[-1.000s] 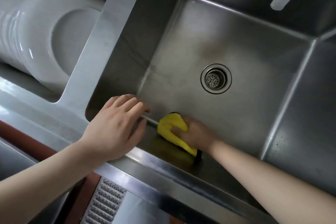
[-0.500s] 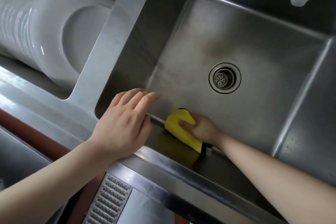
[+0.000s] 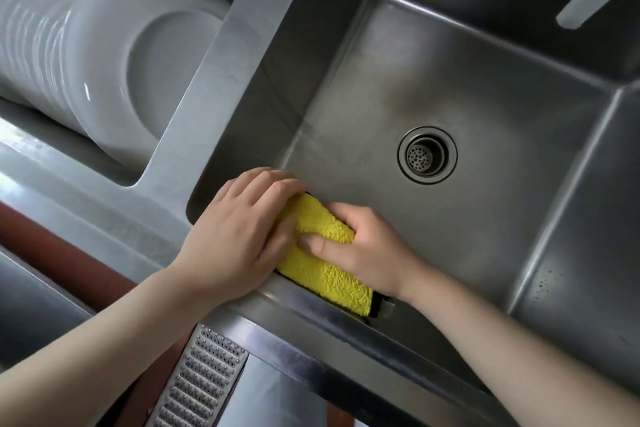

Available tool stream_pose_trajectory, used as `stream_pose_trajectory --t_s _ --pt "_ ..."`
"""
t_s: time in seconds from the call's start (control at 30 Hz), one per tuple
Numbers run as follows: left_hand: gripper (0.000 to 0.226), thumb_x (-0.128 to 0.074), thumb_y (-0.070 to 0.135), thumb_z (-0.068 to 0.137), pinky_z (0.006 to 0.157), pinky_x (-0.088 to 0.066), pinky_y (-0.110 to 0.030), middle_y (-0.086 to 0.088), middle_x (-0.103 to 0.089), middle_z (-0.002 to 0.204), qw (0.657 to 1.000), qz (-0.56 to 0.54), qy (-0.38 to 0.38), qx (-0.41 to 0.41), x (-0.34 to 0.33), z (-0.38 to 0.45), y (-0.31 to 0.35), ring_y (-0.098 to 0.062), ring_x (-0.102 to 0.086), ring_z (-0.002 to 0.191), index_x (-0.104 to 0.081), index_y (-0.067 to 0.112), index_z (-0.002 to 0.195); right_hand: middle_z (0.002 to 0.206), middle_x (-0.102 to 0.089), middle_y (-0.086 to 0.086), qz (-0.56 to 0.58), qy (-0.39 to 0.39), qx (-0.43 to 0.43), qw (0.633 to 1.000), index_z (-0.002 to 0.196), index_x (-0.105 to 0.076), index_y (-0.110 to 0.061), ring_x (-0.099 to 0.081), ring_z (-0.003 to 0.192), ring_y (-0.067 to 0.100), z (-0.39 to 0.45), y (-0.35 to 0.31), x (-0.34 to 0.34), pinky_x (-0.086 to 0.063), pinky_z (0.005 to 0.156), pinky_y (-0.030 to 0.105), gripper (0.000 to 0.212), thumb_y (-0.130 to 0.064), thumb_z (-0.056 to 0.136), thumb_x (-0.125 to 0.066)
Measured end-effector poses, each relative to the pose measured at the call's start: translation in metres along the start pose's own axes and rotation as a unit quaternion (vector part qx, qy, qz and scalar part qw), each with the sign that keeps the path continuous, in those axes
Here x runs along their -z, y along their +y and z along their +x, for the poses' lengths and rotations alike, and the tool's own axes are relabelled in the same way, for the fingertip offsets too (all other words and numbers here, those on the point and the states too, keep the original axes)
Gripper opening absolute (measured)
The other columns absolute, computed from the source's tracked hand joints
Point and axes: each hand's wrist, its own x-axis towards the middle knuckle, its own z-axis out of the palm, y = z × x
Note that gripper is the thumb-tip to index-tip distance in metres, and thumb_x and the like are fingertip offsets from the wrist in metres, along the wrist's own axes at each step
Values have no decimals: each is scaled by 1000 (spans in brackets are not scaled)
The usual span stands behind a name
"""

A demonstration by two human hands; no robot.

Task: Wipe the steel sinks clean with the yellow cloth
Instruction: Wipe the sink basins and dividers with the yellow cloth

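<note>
You are partway in, by my reading. Your right hand (image 3: pixel 367 253) grips the yellow cloth (image 3: pixel 323 253), thumb pressed into its middle and fingers curled round it, at the near lip of the steel sink (image 3: pixel 450 87). Your left hand (image 3: pixel 242 232) lies over the cloth's left end; it touches the cloth, but I cannot tell whether the fingers are closed on it.

Beyond your grip, the basin floor looks dull and faintly streaked, with a pale haze towards the far wall, so most of the wiping seems still ahead. The drain strainer (image 3: pixel 426 153) sits beyond and to the right of your grip. Specks dot the right wall. Left of your grip, past the dividing rim, the neighbouring sink holds stacked white plates (image 3: pixel 114 62), so it is not free to wipe. Below your wrists runs the steel front edge and a perforated panel (image 3: pixel 197 378).
</note>
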Motion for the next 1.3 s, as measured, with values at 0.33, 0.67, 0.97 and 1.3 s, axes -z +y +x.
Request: stream_pose_trajectory --t_s 0.33,0.67,0.97,1.3 --pt "37 -42 29 100 104 -44 -44 -9 -61 124 998 38 1 -57 20 -8 -36 -32 -53 122 -61 5 122 102 -72 -11 -89 6 -35 995 110 -64 -30 -67 95 8 26 26 -17 -56 85 38 72 -81 59 -63" --pt "39 -51 29 92 121 -20 -44 -5 -58 137 995 87 30 -45 15 -5 -38 -28 -40 142 -62 10 124 115 -68 -9 -192 -4 -95 977 122 -58 -35 -64 104 16 80 73 -29 -52 91 40 77 -87 67 -45" --pt "47 -52 22 93 119 -30 -43 -10 -42 152 997 40 57 -35 17 -7 -43 -26 -29 148 -53 2 136 115 -66 7 -314 32 -114 942 121 -55 -21 -63 105 30 97 93 -38 -51 88 43 69 -76 83 -41" --pt "61 -46 27 93 123 -20 -42 -10 -30 160 993 100 56 -5 35 -10 -78 -26 -22 150 -38 4 149 120 -67 3 -216 19 -123 968 123 -61 -24 -62 109 25 89 75 -27 -49 92 37 48 -59 91 -54"
